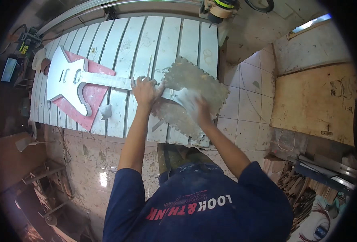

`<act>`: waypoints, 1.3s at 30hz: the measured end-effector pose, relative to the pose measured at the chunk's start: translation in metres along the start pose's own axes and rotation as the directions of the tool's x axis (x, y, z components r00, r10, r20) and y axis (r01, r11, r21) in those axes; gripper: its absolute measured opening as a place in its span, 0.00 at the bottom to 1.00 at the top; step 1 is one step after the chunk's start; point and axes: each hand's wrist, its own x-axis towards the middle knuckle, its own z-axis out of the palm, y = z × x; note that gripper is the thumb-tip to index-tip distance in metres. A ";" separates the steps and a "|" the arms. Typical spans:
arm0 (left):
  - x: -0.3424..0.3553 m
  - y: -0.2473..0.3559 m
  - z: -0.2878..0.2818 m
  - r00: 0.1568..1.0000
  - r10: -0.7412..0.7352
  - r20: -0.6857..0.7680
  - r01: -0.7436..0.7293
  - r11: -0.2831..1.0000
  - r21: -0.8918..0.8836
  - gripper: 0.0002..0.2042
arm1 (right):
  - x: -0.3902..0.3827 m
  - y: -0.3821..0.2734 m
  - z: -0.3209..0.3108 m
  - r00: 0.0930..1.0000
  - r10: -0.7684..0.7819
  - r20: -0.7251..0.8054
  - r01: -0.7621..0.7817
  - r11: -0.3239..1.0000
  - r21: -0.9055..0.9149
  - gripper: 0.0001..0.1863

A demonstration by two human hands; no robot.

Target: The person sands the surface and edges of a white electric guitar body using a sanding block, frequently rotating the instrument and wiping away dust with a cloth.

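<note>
A white, star-shaped electric guitar body (67, 82) lies flat on the slatted table, its neck (105, 80) pointing right. My left hand (147, 90) is closed over the neck near the headstock end, fingers across its far side. Over the headstock (172, 95) is my right hand (198, 108), smeared by motion; whether it holds anything is unclear. A pink mat (99, 92) lies under the body. Beneath the headstock is a grey-brown interlocking foam mat (200, 82), marked with dust. A small folded pale sheet (105, 112) rests beside the pink mat.
The white slatted table (146, 36) has gaps between its boards. A dark flat strip (157, 126) lies near its front edge. Beyond the far edge stands a yellow-and-black machine (220, 9). A wooden panel (313, 103) is at right, with stacked wood pieces (293, 189) below it.
</note>
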 end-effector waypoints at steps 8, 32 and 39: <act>-0.002 -0.001 0.003 0.997 0.022 -0.072 -0.021 1.000 0.012 0.24 | -0.001 0.015 0.010 0.991 -0.017 -0.130 0.010 0.998 -0.058 0.19; -0.003 0.003 -0.002 1.000 0.008 -0.024 -0.007 0.999 0.039 0.26 | -0.016 0.028 0.005 0.999 -0.005 -0.038 -0.001 0.988 -0.153 0.20; 0.000 0.002 0.000 1.000 0.006 -0.011 -0.005 0.998 0.060 0.26 | -0.047 0.025 -0.006 0.996 -0.057 -0.070 0.049 0.991 -0.121 0.19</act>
